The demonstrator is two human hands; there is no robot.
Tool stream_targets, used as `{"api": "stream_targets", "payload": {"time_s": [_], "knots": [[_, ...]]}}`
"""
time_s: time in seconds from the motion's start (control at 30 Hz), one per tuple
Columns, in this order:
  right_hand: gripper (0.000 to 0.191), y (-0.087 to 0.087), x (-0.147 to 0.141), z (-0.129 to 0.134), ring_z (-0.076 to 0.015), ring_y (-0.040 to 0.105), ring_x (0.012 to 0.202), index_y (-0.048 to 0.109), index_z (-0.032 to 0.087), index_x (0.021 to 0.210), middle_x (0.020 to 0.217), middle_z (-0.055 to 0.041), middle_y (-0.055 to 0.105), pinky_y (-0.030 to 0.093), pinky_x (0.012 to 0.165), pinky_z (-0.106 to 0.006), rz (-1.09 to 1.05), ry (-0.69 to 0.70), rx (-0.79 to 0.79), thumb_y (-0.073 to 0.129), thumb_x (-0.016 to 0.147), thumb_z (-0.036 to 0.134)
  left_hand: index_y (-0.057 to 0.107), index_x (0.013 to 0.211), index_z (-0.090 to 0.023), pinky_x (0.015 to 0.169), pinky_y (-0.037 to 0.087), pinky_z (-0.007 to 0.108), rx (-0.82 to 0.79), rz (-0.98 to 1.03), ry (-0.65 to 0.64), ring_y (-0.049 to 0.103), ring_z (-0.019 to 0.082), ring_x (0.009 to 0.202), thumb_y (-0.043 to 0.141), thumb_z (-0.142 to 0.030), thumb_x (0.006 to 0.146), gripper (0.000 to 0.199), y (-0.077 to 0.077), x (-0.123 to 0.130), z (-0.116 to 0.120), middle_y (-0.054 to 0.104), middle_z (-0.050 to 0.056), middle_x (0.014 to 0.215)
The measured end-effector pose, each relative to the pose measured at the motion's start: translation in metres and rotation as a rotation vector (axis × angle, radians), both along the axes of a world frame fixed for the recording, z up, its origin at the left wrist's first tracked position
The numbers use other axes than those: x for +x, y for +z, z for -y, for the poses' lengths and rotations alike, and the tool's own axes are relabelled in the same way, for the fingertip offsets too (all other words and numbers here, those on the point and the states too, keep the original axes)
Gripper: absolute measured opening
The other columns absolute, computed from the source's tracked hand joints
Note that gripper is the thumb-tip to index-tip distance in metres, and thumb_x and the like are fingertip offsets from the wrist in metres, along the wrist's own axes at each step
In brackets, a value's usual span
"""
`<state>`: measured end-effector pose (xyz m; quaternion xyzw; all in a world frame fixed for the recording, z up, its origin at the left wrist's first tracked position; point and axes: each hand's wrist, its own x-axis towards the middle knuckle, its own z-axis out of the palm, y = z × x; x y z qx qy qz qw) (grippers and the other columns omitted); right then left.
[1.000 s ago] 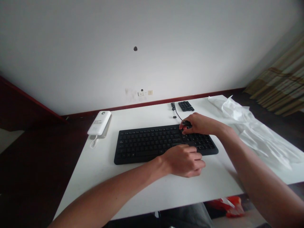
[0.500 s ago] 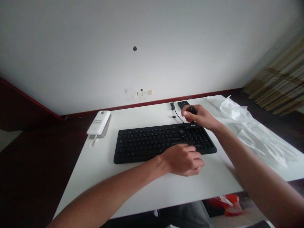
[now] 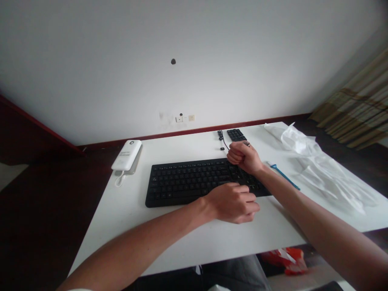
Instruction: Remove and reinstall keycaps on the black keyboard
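Note:
A black keyboard [image 3: 184, 182] lies on the white table [image 3: 182, 234], its right part largely covered by my hands. My left hand [image 3: 235, 203] is closed at its front edge, fingers curled under; whatever they hold is hidden. Over the number-pad end, my right hand [image 3: 242, 157] is closed in a fist. A small dark, shiny bit shows at its top, too small to name. Right of that wrist lies a thin blue tool [image 3: 285, 177] with a pale end.
Behind the keyboard are a small black keypad [image 3: 236, 135], a black cable [image 3: 224, 142] and a small black piece [image 3: 222, 148]. A white power bank [image 3: 127, 155] sits at the left, crumpled white plastic wrapping [image 3: 327, 173] at the right. A red bag [image 3: 286, 260] is below the table edge.
My right hand has come nearer and turned, its fingers now curled into a fist; the black thing seen between them is mostly hidden. The blue tool has come into view. My left hand stays put.

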<state>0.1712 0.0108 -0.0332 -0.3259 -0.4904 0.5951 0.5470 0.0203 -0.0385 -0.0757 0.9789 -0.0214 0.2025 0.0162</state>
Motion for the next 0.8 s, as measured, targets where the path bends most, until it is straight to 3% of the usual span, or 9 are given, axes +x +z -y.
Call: {"api": "stream_targets", "payload": {"time_s": [0.37, 0.8], "knots": [[0.056, -0.016, -0.003, -0.001, -0.0075, 0.021, 0.042, 0.035, 0.023, 0.049, 0.045, 0.0072, 0.026, 0.015, 0.045, -0.03, 0.138, 0.023, 0.031, 0.071, 0.089, 0.041, 0.069, 0.086, -0.02, 0.074, 0.043, 0.036, -0.004, -0.021, 0.008, 0.061, 0.019, 0.085, 0.051, -0.027, 0.103, 0.025, 0.004, -0.001, 0.0, 0.07, 0.004, 0.09], [0.058, -0.016, -0.002, -0.007, -0.0069, 0.016, 0.039, 0.027, 0.024, 0.049, 0.042, 0.0092, 0.019, 0.015, 0.041, -0.027, 0.014, -0.01, -0.054, 0.071, 0.084, 0.039, 0.067, 0.085, -0.02, 0.074, 0.043, 0.036, -0.007, -0.022, 0.001, 0.061, 0.02, 0.087, 0.053, -0.029, 0.102, 0.024, 0.002, -0.001, 0.0, 0.069, 0.004, 0.09]]}}
